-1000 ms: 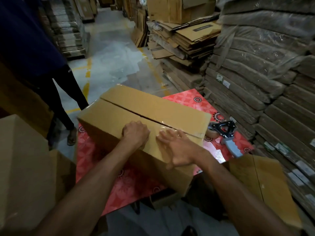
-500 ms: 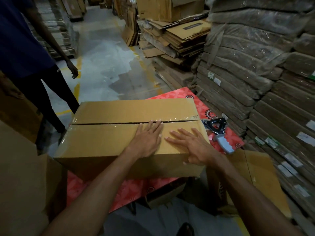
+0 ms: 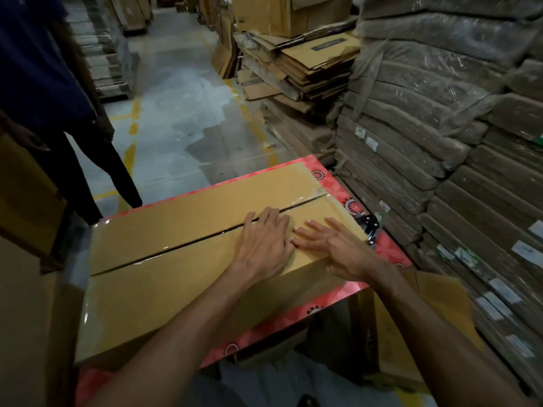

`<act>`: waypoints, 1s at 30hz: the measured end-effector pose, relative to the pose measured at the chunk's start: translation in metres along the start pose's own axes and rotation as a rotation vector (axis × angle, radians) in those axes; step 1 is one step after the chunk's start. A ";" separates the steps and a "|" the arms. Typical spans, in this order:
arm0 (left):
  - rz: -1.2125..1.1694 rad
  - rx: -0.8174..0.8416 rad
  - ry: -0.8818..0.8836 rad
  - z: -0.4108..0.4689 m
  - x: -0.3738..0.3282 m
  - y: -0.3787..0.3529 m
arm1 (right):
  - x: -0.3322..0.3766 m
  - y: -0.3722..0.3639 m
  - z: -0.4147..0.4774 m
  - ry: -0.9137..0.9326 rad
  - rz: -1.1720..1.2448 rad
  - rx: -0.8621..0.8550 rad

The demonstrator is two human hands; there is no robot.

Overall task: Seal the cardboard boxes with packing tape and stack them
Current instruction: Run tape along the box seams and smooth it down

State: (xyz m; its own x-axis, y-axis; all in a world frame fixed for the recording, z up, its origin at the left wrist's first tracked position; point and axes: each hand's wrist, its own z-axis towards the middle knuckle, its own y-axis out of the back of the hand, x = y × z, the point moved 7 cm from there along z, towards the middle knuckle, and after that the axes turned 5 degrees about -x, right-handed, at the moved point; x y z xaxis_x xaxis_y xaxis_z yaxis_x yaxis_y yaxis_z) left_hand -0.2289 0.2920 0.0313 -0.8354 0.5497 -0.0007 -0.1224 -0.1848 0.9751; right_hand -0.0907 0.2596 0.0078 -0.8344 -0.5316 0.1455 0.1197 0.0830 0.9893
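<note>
A large brown cardboard box (image 3: 164,277) lies on a red patterned table (image 3: 282,321), its two top flaps closed with a dark seam running across the middle. Clear tape shines along the seam near the right end. My left hand (image 3: 264,245) lies flat on the near flap, fingers straight and reaching the seam. Beside it, my right hand (image 3: 335,245) presses flat on the box's right end, fingers spread. A black tape dispenser (image 3: 370,227) lies on the table just right of the box, mostly hidden behind it.
A person in dark clothes (image 3: 58,113) stands at the left beyond the table. Wrapped bundles of flat cardboard (image 3: 440,142) tower on the right. Loose flattened boxes (image 3: 299,69) pile up behind. Another box (image 3: 23,318) stands at near left, an open carton (image 3: 411,333) at lower right.
The box has turned counter-clockwise on the table and now hides most of the tape dispenser. My left hand uncurled from a fist to lie flat; both hands stayed on the right end.
</note>
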 end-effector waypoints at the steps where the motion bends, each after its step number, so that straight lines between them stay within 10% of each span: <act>1: -0.032 0.043 -0.060 0.008 -0.003 -0.006 | -0.003 0.007 -0.003 -0.002 0.111 -0.045; 4: -0.079 0.200 -0.169 0.026 -0.005 -0.026 | -0.041 0.030 -0.027 -0.219 0.621 -0.451; 7: -0.129 0.262 -0.154 0.040 -0.007 -0.039 | -0.118 0.003 -0.083 -0.824 0.805 -0.957; 10: -0.119 0.261 -0.155 0.054 -0.013 -0.046 | -0.162 -0.071 -0.101 -1.196 0.529 -0.484; 14: -0.103 0.234 -0.164 0.067 -0.019 -0.052 | -0.172 -0.149 -0.091 -1.205 0.582 -0.049; 22: -0.138 0.239 -0.120 0.072 -0.019 -0.057 | -0.169 -0.133 -0.065 -1.232 0.586 -0.070; 26: -0.146 0.198 -0.103 0.075 -0.021 -0.058 | -0.194 -0.104 -0.072 -1.432 0.925 -0.342; 30: -0.168 0.158 -0.077 0.083 -0.024 -0.051 | -0.210 -0.054 -0.057 -1.211 1.269 -0.475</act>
State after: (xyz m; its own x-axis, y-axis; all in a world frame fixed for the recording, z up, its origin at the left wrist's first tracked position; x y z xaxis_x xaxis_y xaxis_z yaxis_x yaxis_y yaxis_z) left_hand -0.1582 0.3557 -0.0003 -0.7661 0.6238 -0.1549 -0.1662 0.0407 0.9853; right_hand 0.1083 0.3188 -0.0758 0.0144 0.5125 0.8586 0.8690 -0.4312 0.2428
